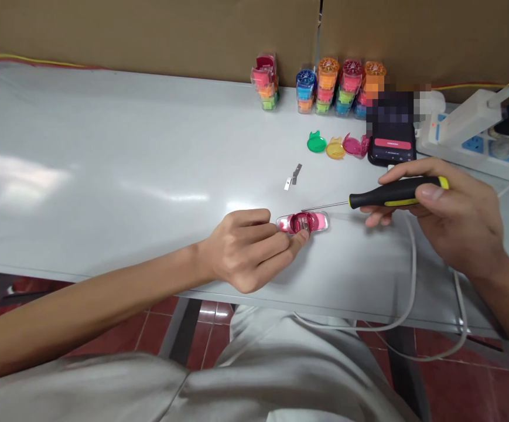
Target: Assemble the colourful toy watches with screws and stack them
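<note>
My left hand (249,251) pinches a small translucent pink plastic sharpener body (302,223) on the white table (105,170), with the thumb at its near edge. My right hand (454,211) grips a black-and-yellow precision screwdriver (397,192), and its thin shaft points left. The screwdriver's tip (303,209) is just above the pink piece, and I cannot tell whether they touch. Two small metal pieces (293,178) lie on the table beyond it. Three coloured plastic lids lie farther back: green (316,142), yellow (335,149) and pink (351,145).
Several stacks of multicoloured plastic sharpeners (327,87) stand along the back edge, against cardboard (149,29). A smartphone (392,140) lies at the back right beside a white power strip (456,132). A white cable (412,258) runs over the table's front edge.
</note>
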Tool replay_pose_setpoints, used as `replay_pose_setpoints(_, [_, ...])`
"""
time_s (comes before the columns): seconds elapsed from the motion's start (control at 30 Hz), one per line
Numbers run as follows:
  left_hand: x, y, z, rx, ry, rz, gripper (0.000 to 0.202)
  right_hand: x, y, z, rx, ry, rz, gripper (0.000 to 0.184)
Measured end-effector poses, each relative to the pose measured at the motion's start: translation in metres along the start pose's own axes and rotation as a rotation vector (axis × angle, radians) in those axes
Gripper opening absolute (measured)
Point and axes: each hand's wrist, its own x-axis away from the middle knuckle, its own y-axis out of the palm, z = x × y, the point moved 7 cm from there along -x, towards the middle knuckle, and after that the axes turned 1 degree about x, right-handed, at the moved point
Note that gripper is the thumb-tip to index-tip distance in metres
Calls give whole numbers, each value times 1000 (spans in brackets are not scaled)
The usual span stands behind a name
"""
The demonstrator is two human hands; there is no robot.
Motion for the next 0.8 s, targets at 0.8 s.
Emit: replay_pose_setpoints(0.8, [16,16,-30,234,-447,5,14,-3,-5,-6,-24,-86,-15,23])
